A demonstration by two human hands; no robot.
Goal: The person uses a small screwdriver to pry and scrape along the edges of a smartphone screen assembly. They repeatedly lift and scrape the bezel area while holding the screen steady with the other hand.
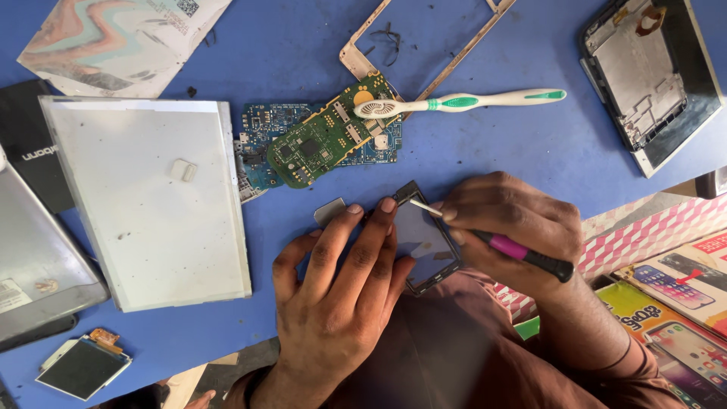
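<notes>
head camera looks straight down, close above table (492,151).

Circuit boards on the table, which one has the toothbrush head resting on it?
The green circuit board, lying on top of the blue circuit board. The toothbrush bristles sit on the green one's upper end.

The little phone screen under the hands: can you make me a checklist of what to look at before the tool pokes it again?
1. Small display held down: ok, the left hand has fingertips pressed on its top left corner.
2. Tool gripped: ok, the right hand pinches the pink and black screwdriver.
3. Tip on the display: ok, the thin metal tip sits at its upper edge.
4. Display lies flat on the blue table: cannot tell, its lower end reaches the table edge.
5. Room to work: ok, the green circuit board and white toothbrush lie apart, farther up.
6. Cracks in the display: cannot tell, glare hides the surface.
</notes>
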